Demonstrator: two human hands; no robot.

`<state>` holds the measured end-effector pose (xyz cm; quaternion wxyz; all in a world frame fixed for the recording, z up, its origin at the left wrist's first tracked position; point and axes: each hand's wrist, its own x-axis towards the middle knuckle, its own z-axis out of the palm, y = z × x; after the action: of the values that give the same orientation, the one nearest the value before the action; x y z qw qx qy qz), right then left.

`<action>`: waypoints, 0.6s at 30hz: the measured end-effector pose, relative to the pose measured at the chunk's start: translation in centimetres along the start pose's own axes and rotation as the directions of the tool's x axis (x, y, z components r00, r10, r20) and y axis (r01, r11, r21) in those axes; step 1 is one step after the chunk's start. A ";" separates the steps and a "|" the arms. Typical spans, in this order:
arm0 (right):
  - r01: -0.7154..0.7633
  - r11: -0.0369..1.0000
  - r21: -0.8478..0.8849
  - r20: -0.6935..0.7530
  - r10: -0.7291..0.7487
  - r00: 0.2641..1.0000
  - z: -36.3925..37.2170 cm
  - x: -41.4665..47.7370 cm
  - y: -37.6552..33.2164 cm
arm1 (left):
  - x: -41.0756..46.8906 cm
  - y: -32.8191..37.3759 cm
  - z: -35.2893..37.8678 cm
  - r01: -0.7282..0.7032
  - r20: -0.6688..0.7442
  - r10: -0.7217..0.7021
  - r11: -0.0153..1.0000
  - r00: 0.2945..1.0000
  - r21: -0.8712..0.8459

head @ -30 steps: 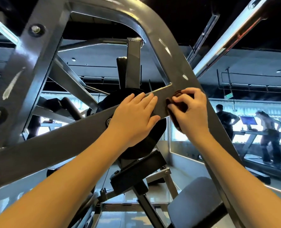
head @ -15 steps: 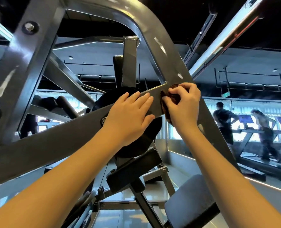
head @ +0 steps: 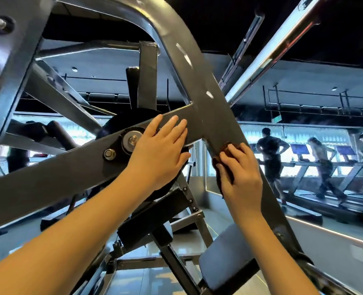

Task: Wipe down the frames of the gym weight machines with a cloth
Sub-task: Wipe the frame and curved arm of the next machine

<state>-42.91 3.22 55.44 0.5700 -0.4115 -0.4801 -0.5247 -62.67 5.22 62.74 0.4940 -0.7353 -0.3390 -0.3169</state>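
A grey steel machine frame [head: 199,77] fills the view, with a cross beam [head: 59,173] meeting a slanted post. My left hand [head: 161,154] rests flat on the cross beam, fingers straight, just right of a bolt and a round bearing [head: 131,141]. My right hand [head: 240,173] grips a dark brown cloth [head: 224,167] and presses it against the slanted post just below the joint. Most of the cloth is hidden under my fingers.
A black weight plate [head: 112,126] hangs behind the cross beam. A grey seat pad [head: 223,260] and black brackets sit below. A chrome bar [head: 270,52] runs up to the right. Several people use treadmills [head: 325,207] at the far right.
My right hand has slid the cloth down the slanted post, away from the joint. My left hand stays flat on the cross beam. The view has shifted, and the bolt and bearing now show.
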 end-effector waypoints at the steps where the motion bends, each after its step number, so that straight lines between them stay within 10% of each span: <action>1: -0.011 1.000 0.018 -0.010 0.011 1.000 0.5 1.2 -0.1 | 0.0 0.1 0.1 -0.014 -0.018 0.014 1.000 1.000 -0.016; 18: -0.042 0.999 0.017 -0.020 0.043 0.999 0.8 4.0 0.8 | 0.9 2.7 1.1 -0.020 -0.076 0.004 0.976 0.997 -0.215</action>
<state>-42.26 3.30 59.58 0.5894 -0.4113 -0.4697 -0.5126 -59.79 5.63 61.71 0.4258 -0.7741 -0.2792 -0.3762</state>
